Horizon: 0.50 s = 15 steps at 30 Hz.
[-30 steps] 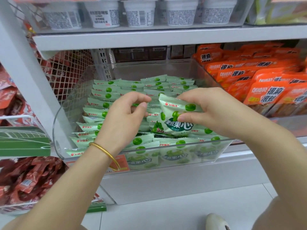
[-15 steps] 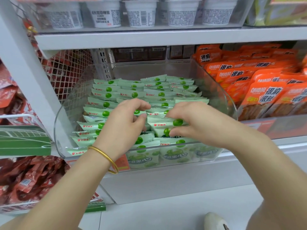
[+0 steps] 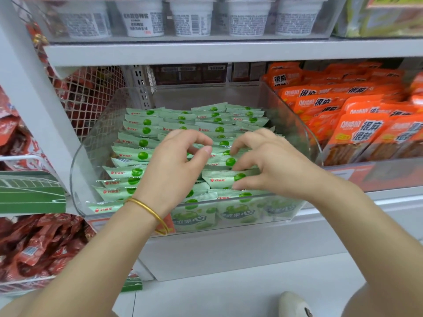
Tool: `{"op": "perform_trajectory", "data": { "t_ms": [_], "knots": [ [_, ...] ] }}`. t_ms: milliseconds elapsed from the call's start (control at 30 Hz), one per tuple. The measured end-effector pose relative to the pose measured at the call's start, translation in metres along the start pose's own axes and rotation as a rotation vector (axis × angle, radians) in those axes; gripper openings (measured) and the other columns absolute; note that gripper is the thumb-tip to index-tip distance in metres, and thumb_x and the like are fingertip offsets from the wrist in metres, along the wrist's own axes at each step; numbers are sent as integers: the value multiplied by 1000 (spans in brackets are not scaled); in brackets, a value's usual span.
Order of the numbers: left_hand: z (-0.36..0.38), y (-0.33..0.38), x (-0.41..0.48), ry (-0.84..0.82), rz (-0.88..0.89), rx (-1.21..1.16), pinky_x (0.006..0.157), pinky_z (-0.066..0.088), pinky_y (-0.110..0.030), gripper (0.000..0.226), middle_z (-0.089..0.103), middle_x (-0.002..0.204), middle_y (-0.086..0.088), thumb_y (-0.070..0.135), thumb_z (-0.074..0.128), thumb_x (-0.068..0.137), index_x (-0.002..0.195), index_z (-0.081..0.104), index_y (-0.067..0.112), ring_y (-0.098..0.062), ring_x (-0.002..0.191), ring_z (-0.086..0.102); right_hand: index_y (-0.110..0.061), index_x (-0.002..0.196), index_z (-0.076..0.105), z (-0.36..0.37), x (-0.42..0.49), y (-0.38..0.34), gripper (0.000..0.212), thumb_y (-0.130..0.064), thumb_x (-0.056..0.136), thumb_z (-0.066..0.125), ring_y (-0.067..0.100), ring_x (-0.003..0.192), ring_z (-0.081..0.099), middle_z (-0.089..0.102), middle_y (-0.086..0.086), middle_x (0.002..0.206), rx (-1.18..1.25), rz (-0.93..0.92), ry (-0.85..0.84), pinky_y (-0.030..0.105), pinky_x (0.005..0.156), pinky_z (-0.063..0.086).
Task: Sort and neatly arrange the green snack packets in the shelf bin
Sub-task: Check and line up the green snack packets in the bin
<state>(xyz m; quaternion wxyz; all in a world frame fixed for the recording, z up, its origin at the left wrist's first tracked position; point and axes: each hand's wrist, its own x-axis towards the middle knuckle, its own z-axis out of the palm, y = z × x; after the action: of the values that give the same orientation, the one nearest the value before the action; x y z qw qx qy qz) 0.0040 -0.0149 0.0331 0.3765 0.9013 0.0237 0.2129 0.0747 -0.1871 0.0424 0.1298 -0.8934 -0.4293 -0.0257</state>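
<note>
A clear plastic bin on the middle shelf holds several rows of green snack packets standing on edge. My left hand, with a gold bangle on the wrist, hovers over the middle row with fingers curled and thumb near the fingertips. Whether it pinches a packet is hidden. My right hand is just to its right. Its thumb and fingers pinch the top edge of one green packet set upright in the front part of the right row.
Orange snack bags fill the bin to the right. Red packets lie in wire baskets at the left, behind a white upright post. White cups stand on the shelf above. A shoe tip shows on the floor.
My right hand lowered the tilted packet it held up into the right row, where it now stands with the others. Both hands shifted slightly deeper into the bin.
</note>
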Motion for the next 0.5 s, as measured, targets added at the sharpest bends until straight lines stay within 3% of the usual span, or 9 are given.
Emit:
{"op": "perform_trajectory", "data": {
  "t_ms": [67,167,267,333,433,500],
  "knots": [
    [1,-1,0,-28,18,20,78,39,-13,10,54,97,14,23,59,88,95,64,27,1,91,51,-31,85,75,-4,-3,3,22,-47,71,73,11,111,36,52,-13,116,110,18,61,40,98,33],
    [4,-3,0,-76,22,99,90,38,-26,12,54,100,12,25,63,85,97,64,28,-10,106,48,-30,74,74,3,-2,2,13,-43,73,74,13,116,35,52,-12,118,42,-6,69,40,98,32],
    [6,-4,0,-119,17,152,91,33,-23,16,51,102,14,25,65,84,99,64,30,-14,112,45,-30,74,73,10,0,2,14,-44,77,71,12,120,30,49,-14,121,-33,-15,-2,35,96,27],
    [6,-4,0,-127,20,173,90,30,-20,18,50,102,14,24,66,84,100,64,29,-14,114,43,-32,75,74,5,-1,5,13,-45,75,71,9,114,33,51,-15,116,54,-8,20,37,97,29],
    [4,-2,1,-132,29,182,89,28,-18,18,49,103,15,23,66,84,101,64,30,-12,116,42,-31,77,73,-8,-2,12,4,-35,76,72,12,108,45,56,-10,103,290,78,202,32,97,34],
    [3,-1,1,-133,23,187,88,26,-16,19,48,102,16,24,66,83,101,63,30,-11,116,41,-31,79,71,-12,0,12,3,-29,77,73,15,105,49,58,-8,97,289,129,300,29,94,37]
  ]
}}
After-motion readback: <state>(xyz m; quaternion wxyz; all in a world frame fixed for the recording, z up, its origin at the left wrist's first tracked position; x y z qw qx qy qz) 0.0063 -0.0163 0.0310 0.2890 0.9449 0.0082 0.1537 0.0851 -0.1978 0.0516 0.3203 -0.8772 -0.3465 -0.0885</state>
